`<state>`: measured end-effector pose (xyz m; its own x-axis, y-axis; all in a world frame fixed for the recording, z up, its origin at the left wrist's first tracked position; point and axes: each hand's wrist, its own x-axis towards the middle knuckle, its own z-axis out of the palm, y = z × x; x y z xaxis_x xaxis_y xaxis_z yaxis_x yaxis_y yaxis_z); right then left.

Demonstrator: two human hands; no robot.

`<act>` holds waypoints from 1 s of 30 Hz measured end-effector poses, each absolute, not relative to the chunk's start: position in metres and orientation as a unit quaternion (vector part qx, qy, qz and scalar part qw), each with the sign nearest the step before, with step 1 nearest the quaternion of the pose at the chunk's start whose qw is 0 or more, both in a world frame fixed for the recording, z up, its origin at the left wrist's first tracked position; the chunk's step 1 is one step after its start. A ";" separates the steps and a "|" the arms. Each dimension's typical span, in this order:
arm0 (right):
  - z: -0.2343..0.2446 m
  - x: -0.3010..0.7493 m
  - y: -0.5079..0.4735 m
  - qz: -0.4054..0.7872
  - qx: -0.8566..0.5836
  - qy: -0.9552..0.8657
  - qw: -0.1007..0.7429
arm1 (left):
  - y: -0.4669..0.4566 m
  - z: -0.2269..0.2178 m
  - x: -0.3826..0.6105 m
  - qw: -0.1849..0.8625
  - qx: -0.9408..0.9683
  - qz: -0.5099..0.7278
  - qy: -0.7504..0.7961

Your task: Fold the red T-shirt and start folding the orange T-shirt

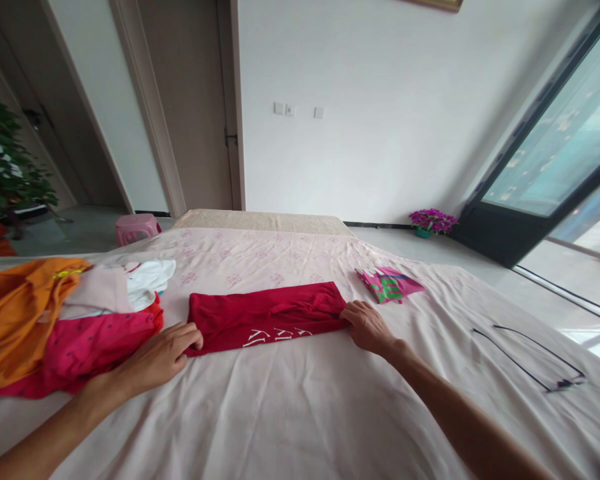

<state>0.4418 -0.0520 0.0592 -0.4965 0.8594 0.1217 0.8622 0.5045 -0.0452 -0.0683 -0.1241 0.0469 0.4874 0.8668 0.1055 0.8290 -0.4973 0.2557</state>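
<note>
A dark red garment (265, 317) lies folded into a long flat strip on the sheet, with white letters along its near edge. Its exact kind does not show. My left hand (173, 347) grips the left end, fingers curled over the edge. At the opposite end, my right hand (367, 325) pinches the right edge of the same cloth. Beyond my right hand rests a small folded pink and green cloth (390, 283).
Piled clothes (75, 320) in orange, pink and white lie at the left. Eyeglasses (535, 360) rest on the pale sheet (290, 427) at the right. A pink stool (137, 228) and potted purple flowers (433, 221) stand on the floor beyond.
</note>
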 end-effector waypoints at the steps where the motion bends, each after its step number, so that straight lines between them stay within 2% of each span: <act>1: 0.062 0.443 -0.052 0.001 -0.510 -0.857 0.072 | -0.123 0.052 -0.067 0.115 0.851 0.099 0.503; 4: 0.070 0.442 -0.045 0.040 -0.564 -0.818 0.109 | -0.115 0.073 -0.055 0.196 0.817 0.084 0.536; 6: 0.075 0.436 -0.036 0.053 -0.609 -0.781 0.126 | -0.105 0.085 -0.038 0.199 0.799 0.121 0.554; 9: 0.077 0.420 -0.019 0.040 -0.676 -0.727 0.115 | -0.090 0.086 -0.005 0.151 0.806 0.190 0.540; 12: 0.074 0.403 -0.007 0.021 -0.720 -0.689 0.081 | -0.076 0.066 0.024 0.100 0.819 0.221 0.520; 17: 0.066 0.384 0.001 0.024 -0.710 -0.702 0.045 | -0.063 0.020 0.049 0.006 0.818 0.177 0.547; 21: 0.063 0.389 0.006 0.011 -0.675 -0.732 0.095 | -0.063 0.001 0.049 -0.065 0.814 0.177 0.550; 23: 0.061 0.395 0.009 -0.008 -0.658 -0.742 0.126 | -0.065 0.001 0.049 -0.095 0.812 0.197 0.541; 25: 0.057 0.401 0.011 -0.006 -0.658 -0.743 0.124 | -0.069 0.006 0.049 -0.121 0.815 0.222 0.521; 28: 0.054 0.405 0.012 0.004 -0.669 -0.735 0.111 | -0.076 0.016 0.052 -0.135 0.837 0.250 0.468; 30: 0.055 0.403 0.008 -0.019 -0.661 -0.736 0.144 | -0.081 0.021 0.054 -0.124 0.858 0.253 0.429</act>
